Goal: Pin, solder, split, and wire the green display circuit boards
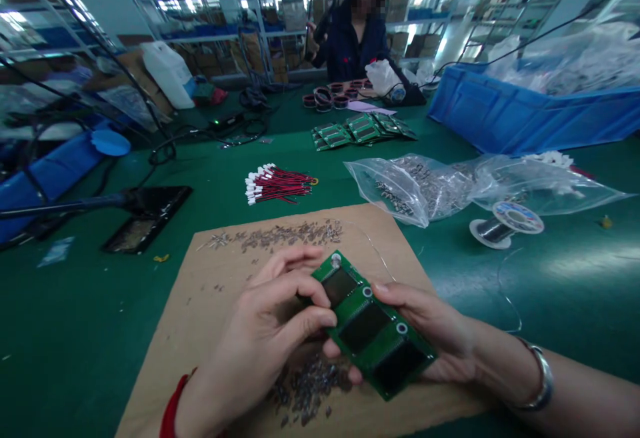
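Observation:
A green circuit board (pixel 377 345) with three dark rectangular parts is held at a tilt above brown cardboard (pixel 185 331). My right hand (pixel 435 331) grips its right side, the thumb on the upper edge and fingertips showing at the lower edge. On the board's left edge, my left hand (pixel 270 325) has thumb and index finger pressed together; whether anything small is between them is hidden. Small metal parts (pixel 313 385) lie in a pile below the hands, and more brownish pieces (pixel 285 235) are scattered along the cardboard's far edge.
Red-black wires with white connectors (pixel 275 183), stacked green boards (pixel 360 130) and a bag of metal parts (pixel 420 185) lie beyond. A solder spool (pixel 505 225) and blue bin (pixel 530 108) are right, a black tray (pixel 150 218) left. A person (pixel 350 38) is across the table.

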{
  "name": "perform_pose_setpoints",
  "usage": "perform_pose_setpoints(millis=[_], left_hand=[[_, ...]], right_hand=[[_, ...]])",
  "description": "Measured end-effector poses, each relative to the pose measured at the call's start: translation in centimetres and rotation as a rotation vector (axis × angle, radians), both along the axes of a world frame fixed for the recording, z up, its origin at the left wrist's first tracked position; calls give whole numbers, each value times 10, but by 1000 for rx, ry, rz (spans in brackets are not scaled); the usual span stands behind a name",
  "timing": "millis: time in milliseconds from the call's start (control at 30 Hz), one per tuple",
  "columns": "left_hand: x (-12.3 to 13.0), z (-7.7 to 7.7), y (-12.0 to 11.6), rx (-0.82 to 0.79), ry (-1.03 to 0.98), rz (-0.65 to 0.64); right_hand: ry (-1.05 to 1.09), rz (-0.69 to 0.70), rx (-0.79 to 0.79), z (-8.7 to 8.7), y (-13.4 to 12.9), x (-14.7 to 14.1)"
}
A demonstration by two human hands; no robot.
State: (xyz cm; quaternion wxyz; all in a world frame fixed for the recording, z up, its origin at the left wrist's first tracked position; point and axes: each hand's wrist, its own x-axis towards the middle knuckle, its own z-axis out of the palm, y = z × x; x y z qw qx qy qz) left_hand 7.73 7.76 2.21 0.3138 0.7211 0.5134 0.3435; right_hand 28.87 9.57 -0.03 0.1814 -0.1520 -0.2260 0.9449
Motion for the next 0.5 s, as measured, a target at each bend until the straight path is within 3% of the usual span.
perform_pose_setpoints(millis=[100, 167, 267, 500], left_hand=[[5, -5, -2, 171, 41, 86], [8, -7, -5, 174, 3, 46], [13, -10, -8, 63, -99, -25], [20, -14, -8, -197, -336, 2]], right_hand=[[-6, -48, -71, -5, -2, 0], [-3, -33, -86, -6, -4, -1], [9, -22, -84, -9, -7, -2], [-100, -8, -95, -13, -9, -7]])
